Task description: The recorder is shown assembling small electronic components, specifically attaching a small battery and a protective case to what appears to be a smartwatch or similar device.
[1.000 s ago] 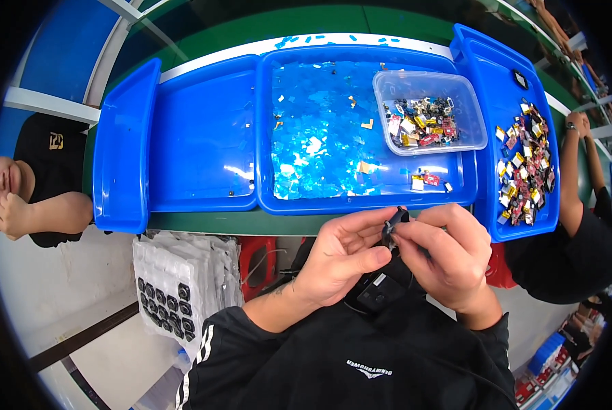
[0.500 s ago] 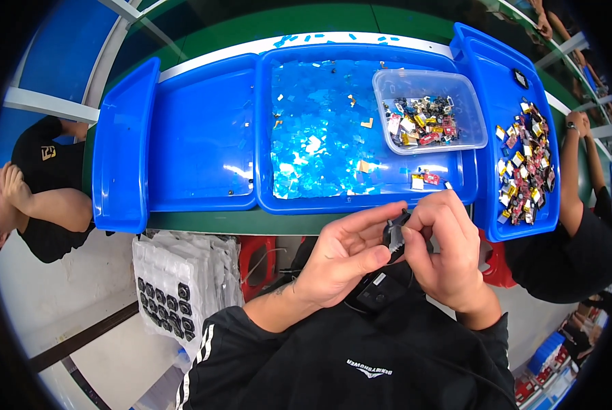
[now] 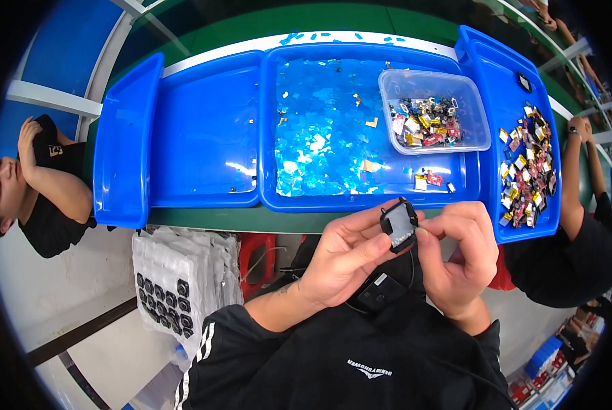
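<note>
Black case (image 3: 399, 224): swung round since half a second ago, so its flat grey side now shows toward the camera instead of edge-on. It's up in the air on the wearer's side of the clear tub, slightly left of it.
Left hand (image 3: 347, 256): got the case, thumb on the near edge and fingers curled behind.
Right hand (image 3: 458, 256): thumb and index nearly together at the case's right edge, other fingers folded. It's pretty small from up here, so I honestly can't tell if they're pinching something.
Clear tub (image 3: 482, 130): landmark for all this, full of mixed little parts (image 3: 426, 121).
Film tray (image 3: 361, 203): blue, right under the tub, with blue film pieces (image 3: 320, 143) spread left of it.
Red and white bits (image 3: 430, 180): in that same tray, just on the wearer's side of the tub.
Side tray (image 3: 492, 75): right of the tub, holding a heap of parts (image 3: 528, 171).
White sheets (image 3: 210, 263): stacked well left of the tub, wearer's side, black pieces on the front one.
</note>
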A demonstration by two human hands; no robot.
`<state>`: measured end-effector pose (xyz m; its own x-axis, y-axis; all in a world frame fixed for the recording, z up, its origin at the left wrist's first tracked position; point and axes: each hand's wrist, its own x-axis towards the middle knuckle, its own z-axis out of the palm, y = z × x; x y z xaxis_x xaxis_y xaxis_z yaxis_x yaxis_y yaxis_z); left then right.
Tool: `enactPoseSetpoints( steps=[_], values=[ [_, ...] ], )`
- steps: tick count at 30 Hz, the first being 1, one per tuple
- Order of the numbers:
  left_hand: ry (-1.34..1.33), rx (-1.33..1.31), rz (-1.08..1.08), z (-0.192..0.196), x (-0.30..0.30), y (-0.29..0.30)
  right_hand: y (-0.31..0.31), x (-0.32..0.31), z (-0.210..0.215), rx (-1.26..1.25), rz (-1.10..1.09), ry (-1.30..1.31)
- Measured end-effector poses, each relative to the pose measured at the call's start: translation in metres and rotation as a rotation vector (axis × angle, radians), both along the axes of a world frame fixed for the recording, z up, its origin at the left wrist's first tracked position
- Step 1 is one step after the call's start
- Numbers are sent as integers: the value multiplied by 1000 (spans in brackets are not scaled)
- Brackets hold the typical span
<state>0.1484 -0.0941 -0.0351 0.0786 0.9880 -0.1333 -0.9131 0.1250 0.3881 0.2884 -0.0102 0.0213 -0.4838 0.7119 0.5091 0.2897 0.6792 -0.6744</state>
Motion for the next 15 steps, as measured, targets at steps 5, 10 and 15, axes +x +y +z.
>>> enactPoseSetpoints(
  steps=[5,10,15],
  values=[
    [-12,-17,10,2,1,-2,1,-3,-4,49,-40,-28],
    [8,-55,19,1,1,-2,-1,-4,-3,164,-73,-100],
    [1,34,-12,0,-2,-1,-6,-7,-2,204,-34,-77]
  ],
)
